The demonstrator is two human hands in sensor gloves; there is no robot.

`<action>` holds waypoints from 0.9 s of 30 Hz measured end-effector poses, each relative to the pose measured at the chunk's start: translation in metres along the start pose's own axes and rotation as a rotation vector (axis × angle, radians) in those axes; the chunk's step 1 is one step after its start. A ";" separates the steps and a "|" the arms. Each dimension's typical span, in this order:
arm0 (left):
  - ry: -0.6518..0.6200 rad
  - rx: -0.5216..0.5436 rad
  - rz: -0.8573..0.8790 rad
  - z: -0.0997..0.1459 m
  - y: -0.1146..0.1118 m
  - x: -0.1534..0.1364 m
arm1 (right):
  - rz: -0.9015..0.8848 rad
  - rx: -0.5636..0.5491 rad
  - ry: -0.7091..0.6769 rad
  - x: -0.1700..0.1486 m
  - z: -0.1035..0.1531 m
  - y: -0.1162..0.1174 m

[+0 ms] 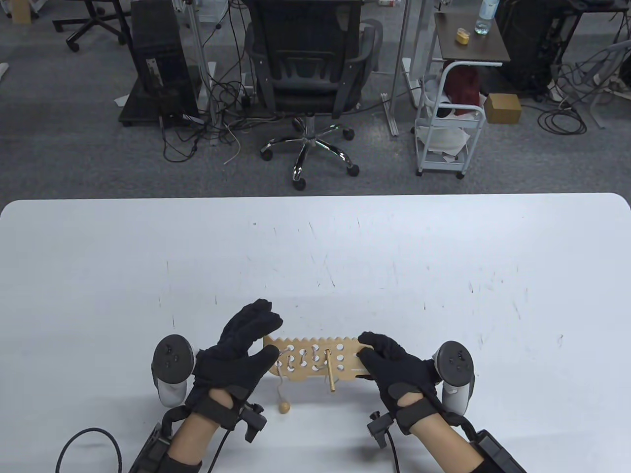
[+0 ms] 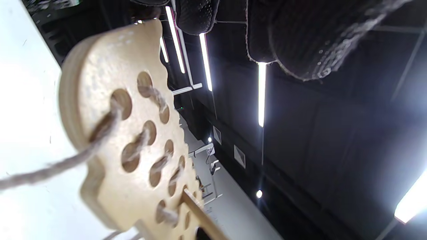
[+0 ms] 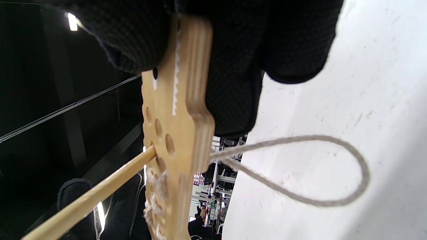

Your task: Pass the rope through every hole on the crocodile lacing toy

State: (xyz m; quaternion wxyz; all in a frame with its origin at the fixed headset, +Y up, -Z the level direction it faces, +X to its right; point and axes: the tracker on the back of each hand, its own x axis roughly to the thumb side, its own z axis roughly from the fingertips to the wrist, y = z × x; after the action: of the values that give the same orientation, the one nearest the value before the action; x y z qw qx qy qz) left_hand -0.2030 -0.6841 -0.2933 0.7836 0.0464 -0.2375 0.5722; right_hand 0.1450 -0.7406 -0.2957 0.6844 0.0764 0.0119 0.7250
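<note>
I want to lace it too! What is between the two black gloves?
The wooden crocodile board, gripped at both ends by the left hand and right hand. A wooden stick pokes through one hole. The table view shows this.

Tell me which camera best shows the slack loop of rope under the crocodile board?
The right wrist view: the whole rope loop hangs clear behind the crocodile lacing board. The table view hides it under the board; the left wrist view shows only laced stitches.

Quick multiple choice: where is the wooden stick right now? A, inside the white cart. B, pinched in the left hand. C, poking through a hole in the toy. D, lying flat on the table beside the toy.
C: the wooden stick pokes through a hole in the crocodile toy, neither hand touching it.
</note>
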 end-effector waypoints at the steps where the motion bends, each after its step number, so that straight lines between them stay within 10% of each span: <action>1: -0.010 -0.013 -0.020 0.000 -0.002 0.002 | 0.000 0.000 0.000 0.000 0.000 0.000; 18: -0.117 -0.180 -0.613 0.006 -0.048 0.019 | 0.036 0.024 -0.010 0.004 0.008 0.012; 27: -0.142 -0.228 -0.621 0.008 -0.063 0.021 | 0.050 0.065 -0.022 0.006 0.011 0.019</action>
State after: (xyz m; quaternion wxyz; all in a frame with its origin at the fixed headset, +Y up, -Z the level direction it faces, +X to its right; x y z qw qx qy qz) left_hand -0.1424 -0.6902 -0.2648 0.9022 0.0681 -0.3284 0.2711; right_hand 0.1268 -0.7366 -0.2820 0.6633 0.1068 0.0259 0.7402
